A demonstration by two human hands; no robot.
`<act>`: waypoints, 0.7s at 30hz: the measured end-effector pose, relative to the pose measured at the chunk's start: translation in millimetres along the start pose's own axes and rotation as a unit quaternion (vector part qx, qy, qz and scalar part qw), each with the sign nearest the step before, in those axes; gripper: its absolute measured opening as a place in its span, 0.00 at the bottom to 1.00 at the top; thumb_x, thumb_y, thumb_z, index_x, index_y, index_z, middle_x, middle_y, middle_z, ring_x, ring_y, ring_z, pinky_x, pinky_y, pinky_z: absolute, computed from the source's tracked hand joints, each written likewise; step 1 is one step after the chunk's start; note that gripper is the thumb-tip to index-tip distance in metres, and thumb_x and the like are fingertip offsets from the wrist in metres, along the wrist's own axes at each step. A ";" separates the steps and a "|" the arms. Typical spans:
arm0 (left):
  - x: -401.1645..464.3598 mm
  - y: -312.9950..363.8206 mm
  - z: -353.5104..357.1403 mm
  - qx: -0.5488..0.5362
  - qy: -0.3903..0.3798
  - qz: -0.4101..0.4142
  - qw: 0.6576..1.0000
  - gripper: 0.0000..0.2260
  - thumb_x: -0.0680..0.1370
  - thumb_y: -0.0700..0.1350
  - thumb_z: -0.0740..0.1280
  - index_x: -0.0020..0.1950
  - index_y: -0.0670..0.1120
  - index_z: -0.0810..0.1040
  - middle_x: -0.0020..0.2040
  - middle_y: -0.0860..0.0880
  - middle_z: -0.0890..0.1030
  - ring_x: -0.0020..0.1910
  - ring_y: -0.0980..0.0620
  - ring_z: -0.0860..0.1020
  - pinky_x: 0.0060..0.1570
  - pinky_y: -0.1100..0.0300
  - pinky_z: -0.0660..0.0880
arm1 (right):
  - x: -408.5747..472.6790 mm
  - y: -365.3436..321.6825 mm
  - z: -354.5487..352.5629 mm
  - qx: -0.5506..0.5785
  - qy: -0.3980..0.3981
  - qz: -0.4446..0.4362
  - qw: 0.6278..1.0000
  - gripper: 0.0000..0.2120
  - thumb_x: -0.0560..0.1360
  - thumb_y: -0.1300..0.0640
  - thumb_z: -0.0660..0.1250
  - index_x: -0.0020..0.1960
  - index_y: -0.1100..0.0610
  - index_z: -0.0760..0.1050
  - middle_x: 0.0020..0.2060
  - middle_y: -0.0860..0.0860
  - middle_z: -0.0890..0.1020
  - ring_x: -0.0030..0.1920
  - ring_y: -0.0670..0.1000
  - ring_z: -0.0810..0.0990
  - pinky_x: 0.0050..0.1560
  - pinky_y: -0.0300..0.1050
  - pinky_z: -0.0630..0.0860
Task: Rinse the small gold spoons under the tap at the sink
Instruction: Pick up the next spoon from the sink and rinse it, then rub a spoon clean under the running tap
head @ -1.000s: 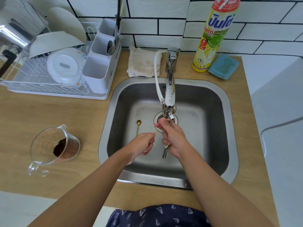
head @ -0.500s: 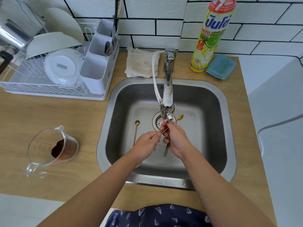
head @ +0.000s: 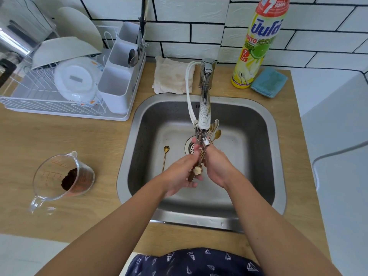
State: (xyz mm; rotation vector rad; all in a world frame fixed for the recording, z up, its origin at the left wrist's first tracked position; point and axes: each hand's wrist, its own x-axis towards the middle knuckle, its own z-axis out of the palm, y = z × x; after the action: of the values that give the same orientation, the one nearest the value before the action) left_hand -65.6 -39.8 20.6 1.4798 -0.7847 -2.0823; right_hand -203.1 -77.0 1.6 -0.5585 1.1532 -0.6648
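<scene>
Wood counter (head: 59,140), steel sink (head: 235,220), white-tiled wall (head: 199,42)

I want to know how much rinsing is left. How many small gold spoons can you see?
4 at least: one small gold spoon lying on the steel sink floor, three bowls fanned behind the tap, held in the hands; more may be hidden.

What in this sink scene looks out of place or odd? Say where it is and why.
One gold spoon lies alone on the sink floor, left of the drain, apart from the bunch both hands hold under the tap. The measuring jug on the counter leans on its side with brown residue inside.
</scene>
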 end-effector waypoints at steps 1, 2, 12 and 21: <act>1.1 -1.0 2.8 0.035 -0.001 0.012 0.999 0.19 0.84 0.57 0.59 0.62 0.44 0.76 0.42 0.48 0.76 0.35 0.54 0.76 0.37 0.60 0.74 | -1.4 -1.7 -1.8 -0.017 0.000 -0.013 1.000 0.19 0.85 0.41 0.58 0.63 0.50 0.81 0.42 0.36 0.86 0.51 0.44 0.80 0.53 0.43 0.71; 2.1 -2.4 4.3 0.061 -0.005 0.020 0.998 0.15 0.85 0.53 0.59 0.58 0.42 0.74 0.41 0.48 0.71 0.33 0.55 0.71 0.34 0.61 0.69 | -2.9 -3.3 -5.3 -0.042 -0.003 -0.023 0.999 0.16 0.86 0.44 0.58 0.62 0.50 0.81 0.42 0.35 0.86 0.51 0.41 0.79 0.52 0.42 0.69; 6.4 2.3 -7.3 0.164 -0.074 -0.030 0.983 0.07 0.86 0.46 0.58 0.51 0.44 0.69 0.38 0.49 0.67 0.34 0.55 0.65 0.35 0.63 0.65 | -3.9 5.5 -37.9 -0.126 -0.026 -0.082 0.988 0.18 0.85 0.51 0.62 0.48 0.60 0.86 0.42 0.57 0.86 0.32 0.44 0.75 0.33 0.37 0.73; 53.9 -23.2 -49.9 0.394 0.200 0.012 0.897 0.16 0.82 0.54 0.62 0.63 0.45 0.74 0.62 0.42 0.76 0.59 0.44 0.75 0.62 0.51 0.72 | 2.8 13.7 -39.8 0.068 0.095 -0.049 0.992 0.15 0.87 0.54 0.57 0.44 0.57 0.72 0.29 0.50 0.77 0.37 0.52 0.85 0.49 0.50 0.83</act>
State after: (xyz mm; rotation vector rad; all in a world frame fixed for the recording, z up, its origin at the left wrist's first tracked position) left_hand -36.1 -67.6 -44.9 2.1846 -1.5547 -1.3799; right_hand -237.5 -72.2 -22.2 -0.4456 1.2520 -0.8899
